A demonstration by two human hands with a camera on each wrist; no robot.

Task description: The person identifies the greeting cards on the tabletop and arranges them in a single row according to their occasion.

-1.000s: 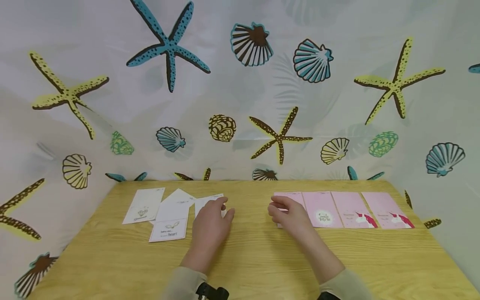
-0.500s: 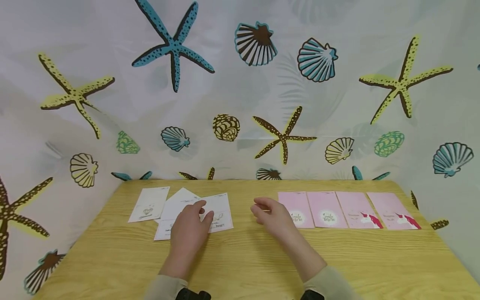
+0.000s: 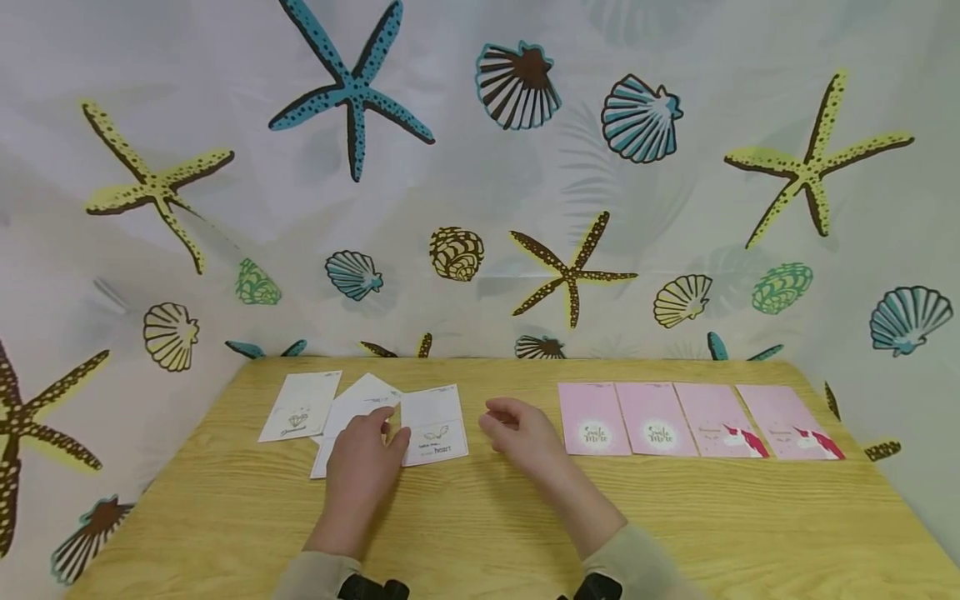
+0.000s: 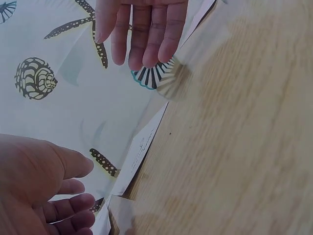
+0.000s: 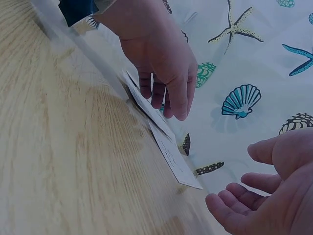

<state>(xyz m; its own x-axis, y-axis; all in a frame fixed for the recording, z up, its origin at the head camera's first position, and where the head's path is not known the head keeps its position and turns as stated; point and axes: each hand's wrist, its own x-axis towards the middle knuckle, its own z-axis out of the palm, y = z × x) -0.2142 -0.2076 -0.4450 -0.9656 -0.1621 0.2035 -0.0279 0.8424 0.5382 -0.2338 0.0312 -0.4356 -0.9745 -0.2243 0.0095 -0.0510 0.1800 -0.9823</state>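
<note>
The left hand (image 3: 365, 461) rests with relaxed, straight fingers on overlapping white cards (image 3: 433, 425) printed with small black script and a drawing. The right hand (image 3: 525, 433) hovers just beside them, fingers loosely curled, holding nothing.

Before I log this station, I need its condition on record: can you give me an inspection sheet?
Surface: wooden table, bare at the front.
Job's things: white cards overlapping at left; left hand rests on them.
Clutter: four pink cards in a row at right.
Hands: right hand relaxed beside the white cards, holding nothing.
Cables: nothing seen.
Surroundings: curtain with starfish and shells behind the table.
</note>
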